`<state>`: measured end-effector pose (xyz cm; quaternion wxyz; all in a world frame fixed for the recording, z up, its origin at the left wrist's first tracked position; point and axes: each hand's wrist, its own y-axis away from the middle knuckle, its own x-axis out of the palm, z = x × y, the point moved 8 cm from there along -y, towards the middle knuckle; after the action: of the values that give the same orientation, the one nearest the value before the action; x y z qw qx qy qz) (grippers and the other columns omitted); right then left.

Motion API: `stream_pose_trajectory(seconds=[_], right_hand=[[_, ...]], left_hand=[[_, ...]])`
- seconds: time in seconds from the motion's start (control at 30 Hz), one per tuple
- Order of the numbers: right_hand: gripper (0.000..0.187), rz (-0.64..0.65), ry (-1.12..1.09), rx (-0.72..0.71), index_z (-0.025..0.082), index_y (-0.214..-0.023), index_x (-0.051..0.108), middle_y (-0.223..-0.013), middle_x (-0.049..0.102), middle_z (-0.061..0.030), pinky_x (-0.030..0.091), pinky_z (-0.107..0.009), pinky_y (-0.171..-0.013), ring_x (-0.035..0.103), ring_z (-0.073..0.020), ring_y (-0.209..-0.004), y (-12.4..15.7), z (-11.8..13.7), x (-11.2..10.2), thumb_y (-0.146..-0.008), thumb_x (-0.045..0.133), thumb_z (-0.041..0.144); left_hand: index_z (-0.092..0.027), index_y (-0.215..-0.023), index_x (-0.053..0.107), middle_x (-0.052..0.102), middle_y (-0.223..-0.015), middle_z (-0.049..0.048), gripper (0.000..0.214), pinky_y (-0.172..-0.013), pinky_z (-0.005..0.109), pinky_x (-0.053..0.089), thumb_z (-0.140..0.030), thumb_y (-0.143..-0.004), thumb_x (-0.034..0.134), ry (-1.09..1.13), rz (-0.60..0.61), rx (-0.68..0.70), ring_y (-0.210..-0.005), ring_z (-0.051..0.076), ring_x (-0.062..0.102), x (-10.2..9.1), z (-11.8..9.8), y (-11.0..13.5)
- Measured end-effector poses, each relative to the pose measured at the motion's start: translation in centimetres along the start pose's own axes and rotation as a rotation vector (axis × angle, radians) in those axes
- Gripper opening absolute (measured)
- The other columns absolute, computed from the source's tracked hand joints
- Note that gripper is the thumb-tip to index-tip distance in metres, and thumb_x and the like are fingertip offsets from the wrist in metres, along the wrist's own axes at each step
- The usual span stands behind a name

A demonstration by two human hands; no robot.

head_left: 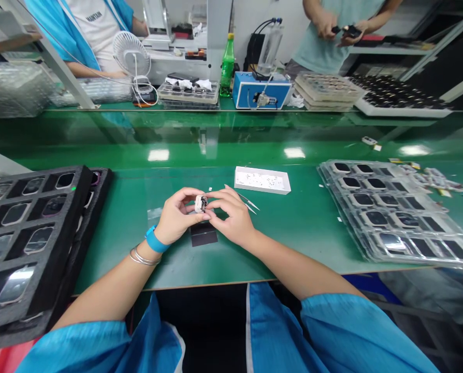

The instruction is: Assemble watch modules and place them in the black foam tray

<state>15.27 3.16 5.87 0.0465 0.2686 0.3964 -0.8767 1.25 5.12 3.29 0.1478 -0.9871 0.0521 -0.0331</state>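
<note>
My left hand (177,215) and my right hand (231,215) meet over the green bench, fingers curled round a small white and dark watch case (200,203) held between them. Thin metal tweezers (250,203) stick out from my right hand's fingers toward the right. A small dark pad (202,234) lies on the bench just under my hands. A blue band and thin bangles sit on my left wrist.
A black foam tray (60,243) of watch cases stands at the left. Clear plastic trays (394,217) of cases lie at the right. A white shallow tray (262,180) of tiny parts sits behind my hands. Across the bench two other people stand by a blue box, a fan and a green bottle.
</note>
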Motion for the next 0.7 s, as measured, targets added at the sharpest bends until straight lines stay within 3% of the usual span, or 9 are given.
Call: stream_pose_trajectory(seconds=[0.27, 0.7], right_hand=[[0.005, 0.03, 0.048, 0.003, 0.023, -0.076, 0.065, -0.118, 0.064, -0.0066, 0.037, -0.049, -0.107, 0.055, -0.0242, -0.113, 0.3, -0.5, 0.4, -0.08, 0.062, 0.023], [0.006, 0.035, 0.136, -0.148, 0.022, -0.077, 0.058, -0.108, 0.066, -0.0063, 0.04, -0.047, -0.107, 0.059, -0.0203, -0.104, -0.1, 0.3, 0.1, -0.081, 0.057, 0.018]], left_hand=[[-0.018, -0.095, 0.065, 0.068, -0.091, 0.004, 0.052, -0.074, 0.031, 0.06, -0.026, -0.051, 0.092, 0.024, 0.033, -0.053, -0.084, 0.018, 0.067, 0.4, 0.5, 0.0], [-0.018, -0.093, 0.066, 0.068, -0.09, 0.003, 0.052, -0.073, 0.03, 0.059, -0.025, -0.049, 0.092, 0.046, 0.033, -0.127, -0.082, 0.016, 0.066, 0.4, 1.3, -0.1]])
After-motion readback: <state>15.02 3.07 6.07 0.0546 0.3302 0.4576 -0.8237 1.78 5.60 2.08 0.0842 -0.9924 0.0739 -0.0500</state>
